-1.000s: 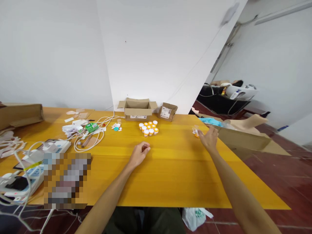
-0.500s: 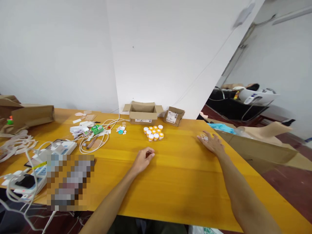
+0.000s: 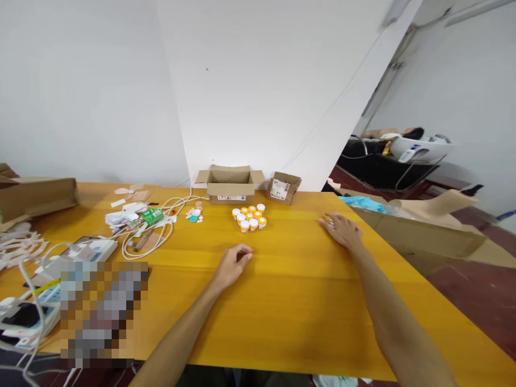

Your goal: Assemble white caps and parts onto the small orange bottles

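Observation:
My left hand (image 3: 231,264) rests on the yellow table (image 3: 290,301) near its middle, fingers curled in a loose fist; I cannot see whether anything is inside. My right hand (image 3: 342,230) lies flat on the table farther right, fingers stretched forward over a small whitish thing that barely shows at the fingertips. A cluster of several small orange bottles with white caps (image 3: 249,216) stands between and beyond the two hands, touched by neither.
Behind the bottles, against the wall, stand an open cardboard box (image 3: 229,183) and a smaller labelled box (image 3: 283,188). White cables (image 3: 149,231), a green packet (image 3: 152,216) and power strips (image 3: 24,317) clutter the left. A large cardboard carton (image 3: 423,231) sits off the right edge.
My right hand has drawn back from the far right edge and settled flat on the table, covering the small orange and white items. The left hand has stayed put. The view shifted slightly.

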Available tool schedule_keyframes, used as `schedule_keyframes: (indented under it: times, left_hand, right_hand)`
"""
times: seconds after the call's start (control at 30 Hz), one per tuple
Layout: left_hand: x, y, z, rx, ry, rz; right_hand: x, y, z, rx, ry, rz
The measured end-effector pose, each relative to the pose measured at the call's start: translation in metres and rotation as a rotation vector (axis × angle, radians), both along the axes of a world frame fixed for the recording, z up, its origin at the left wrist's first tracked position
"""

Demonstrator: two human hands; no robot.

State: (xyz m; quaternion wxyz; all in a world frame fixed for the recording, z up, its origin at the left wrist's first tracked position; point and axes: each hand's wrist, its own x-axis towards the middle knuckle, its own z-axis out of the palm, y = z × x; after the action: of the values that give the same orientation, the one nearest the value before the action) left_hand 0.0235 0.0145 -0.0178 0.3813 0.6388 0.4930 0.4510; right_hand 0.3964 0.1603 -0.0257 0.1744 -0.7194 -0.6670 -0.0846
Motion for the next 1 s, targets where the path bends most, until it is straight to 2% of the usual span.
schedule_keyframes:
  times: [0.1,0.3,0.5,0.73,1.0]
  left_hand:
    - [0.000,0.000,0.001,-0.003,-0.006,-0.001]
    - [0.000,0.000,0.004,-0.006,0.012,0.004]
    - [0.000,0.000,0.004,-0.004,-0.002,0.002]
    - [0.003,0.001,-0.001,-0.007,-0.034,0.036]
    - [0.003,0.002,0.000,0.003,-0.074,0.122]
  right_hand:
    - [0.003,0.003,-0.006,-0.044,0.027,0.007]
    - [0.007,0.005,-0.017,0.052,0.008,0.152]
    - [-0.006,-0.017,-0.011,-0.015,0.071,0.218]
    - [-0.037,-0.063,-0.013,-0.085,0.136,0.393]
    - [-0.105,-0.110,-0.028,-0.050,0.102,0.651]
